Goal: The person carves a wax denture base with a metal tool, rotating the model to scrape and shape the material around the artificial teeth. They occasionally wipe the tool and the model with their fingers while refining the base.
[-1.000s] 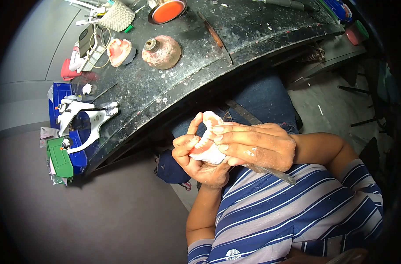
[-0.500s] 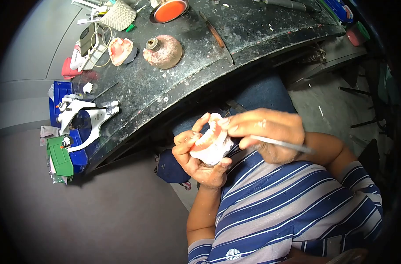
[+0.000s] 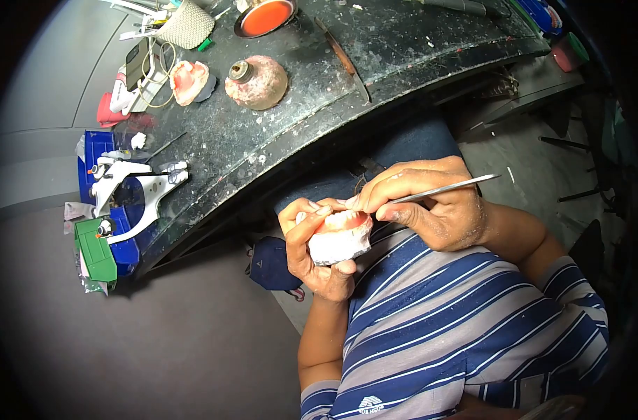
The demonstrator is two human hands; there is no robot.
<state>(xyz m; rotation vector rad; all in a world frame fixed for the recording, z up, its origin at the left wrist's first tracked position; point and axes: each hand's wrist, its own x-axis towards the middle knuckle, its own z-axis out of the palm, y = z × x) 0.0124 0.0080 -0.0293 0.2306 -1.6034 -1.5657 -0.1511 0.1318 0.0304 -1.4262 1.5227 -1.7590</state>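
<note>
My left hand [image 3: 317, 269] is closed round a dental model [image 3: 338, 246] with a white plaster base, pink wax and a row of teeth along the top. Its thumb presses the base and its fingers reach over the upper edge. My right hand [image 3: 431, 203] grips a slim metal carving tool [image 3: 448, 187] like a pen, the free end pointing up and right. Its fingertips meet the pink wax at the model's upper right edge. The working tip of the tool is hidden by the fingers.
On the dark bench [image 3: 214, 133] stand a spirit burner [image 3: 257, 84], another pink-and-dark dental model [image 3: 190, 82], a bowl of red wax [image 3: 266, 17] and a wooden-handled knife [image 3: 343, 59]. A white articulator [image 3: 147, 185] sits by blue and green bins [image 3: 95, 248] at the left edge.
The dental model has tilted so its white base side faces me more. My right hand has turned, and the tool's free end has swung upward.
</note>
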